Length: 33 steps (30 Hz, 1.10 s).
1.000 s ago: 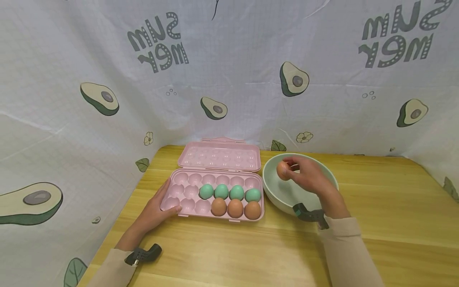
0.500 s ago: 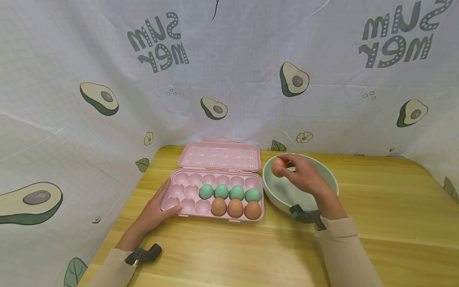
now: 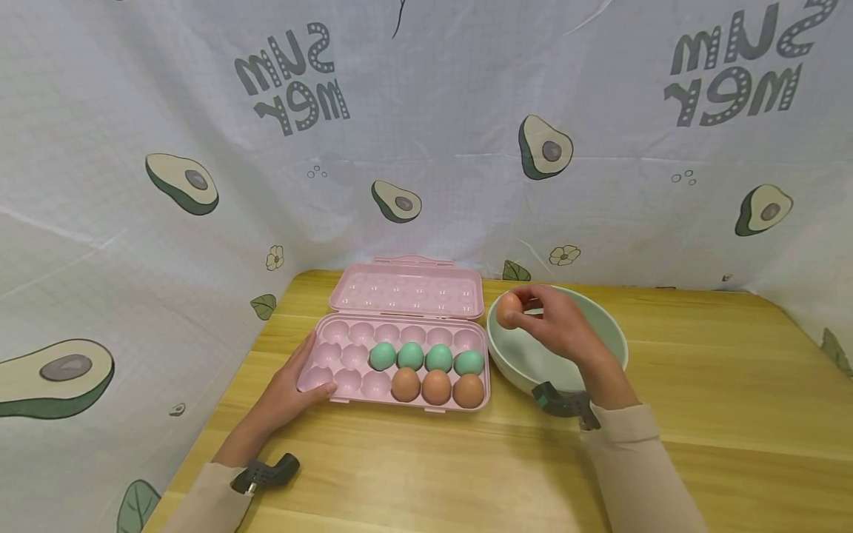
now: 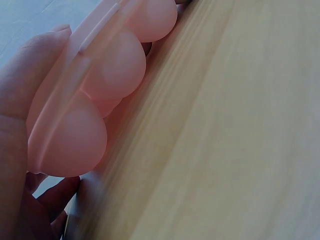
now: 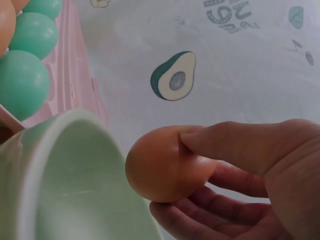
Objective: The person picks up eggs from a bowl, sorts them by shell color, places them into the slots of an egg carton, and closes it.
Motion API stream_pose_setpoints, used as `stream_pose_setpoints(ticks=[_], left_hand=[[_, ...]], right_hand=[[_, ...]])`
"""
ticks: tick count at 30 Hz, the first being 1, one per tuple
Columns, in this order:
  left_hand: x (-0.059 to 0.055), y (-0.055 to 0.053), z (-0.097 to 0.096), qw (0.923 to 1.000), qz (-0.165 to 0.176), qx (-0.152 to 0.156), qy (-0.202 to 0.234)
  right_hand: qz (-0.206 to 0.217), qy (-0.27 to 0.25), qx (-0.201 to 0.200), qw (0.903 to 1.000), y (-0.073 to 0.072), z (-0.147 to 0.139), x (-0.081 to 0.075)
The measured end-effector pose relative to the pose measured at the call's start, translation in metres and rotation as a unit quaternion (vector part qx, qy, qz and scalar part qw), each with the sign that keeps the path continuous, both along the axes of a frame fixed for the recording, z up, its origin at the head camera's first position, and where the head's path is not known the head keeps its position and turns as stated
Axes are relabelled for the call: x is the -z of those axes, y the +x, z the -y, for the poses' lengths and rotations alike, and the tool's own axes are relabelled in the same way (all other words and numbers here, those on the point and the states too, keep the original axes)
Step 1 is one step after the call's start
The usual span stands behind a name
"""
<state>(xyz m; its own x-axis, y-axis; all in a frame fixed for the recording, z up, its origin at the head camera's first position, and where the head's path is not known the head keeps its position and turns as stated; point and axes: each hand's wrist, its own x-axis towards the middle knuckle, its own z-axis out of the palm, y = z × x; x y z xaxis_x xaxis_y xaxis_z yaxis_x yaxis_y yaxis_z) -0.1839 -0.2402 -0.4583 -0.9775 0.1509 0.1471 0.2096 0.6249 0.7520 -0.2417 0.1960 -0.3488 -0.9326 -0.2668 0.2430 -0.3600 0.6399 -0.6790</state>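
Observation:
A brown egg [image 3: 509, 309] is pinched between the thumb and fingers of my right hand [image 3: 560, 320], over the left part of a pale green bowl [image 3: 533, 364]. The right wrist view shows the same egg [image 5: 162, 165] beyond the bowl's rim. My left hand [image 3: 285, 396] grips the left end of a pink egg carton [image 3: 348, 382], thumb at the front edge and fingers along the side. Several green eggs [image 3: 410, 356] fill the right of the carton's middle row, with three brown eggs [image 3: 436, 387] in front of them. Its back row of cups holds none.
The carton's lid [image 3: 406, 290] lies folded back behind it. The bowl stands close against the carton's right end. Bare wooden table [image 3: 720, 370] extends to the right and in front. A white cloth [image 3: 460, 185] with avocado prints hangs behind.
My right hand has moved left with the brown egg, from over the bowl's middle left toward its left rim. The left hand and the carton have kept their places.

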Motion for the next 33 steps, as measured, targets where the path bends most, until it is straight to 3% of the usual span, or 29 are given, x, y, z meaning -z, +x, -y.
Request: stream_pose_setpoints(ticks=[6, 17, 33], left_hand=[[0.0, 0.0, 0.0, 1.0, -0.001, -0.002, -0.002], [0.0, -0.001, 0.0, 1.0, -0.002, -0.001, -0.002], [0.003, -0.001, 0.001, 1.0, -0.006, 0.003, 0.004]], right_hand=[[-0.005, -0.001, 0.009, 1.0, 0.002, 0.007, -0.002], [-0.012, -0.015, -0.012, 0.9997, 0.004, 0.021, 0.001], [-0.025, -0.082, -0.059, 0.9946, 0.011, 0.045, 0.004]])
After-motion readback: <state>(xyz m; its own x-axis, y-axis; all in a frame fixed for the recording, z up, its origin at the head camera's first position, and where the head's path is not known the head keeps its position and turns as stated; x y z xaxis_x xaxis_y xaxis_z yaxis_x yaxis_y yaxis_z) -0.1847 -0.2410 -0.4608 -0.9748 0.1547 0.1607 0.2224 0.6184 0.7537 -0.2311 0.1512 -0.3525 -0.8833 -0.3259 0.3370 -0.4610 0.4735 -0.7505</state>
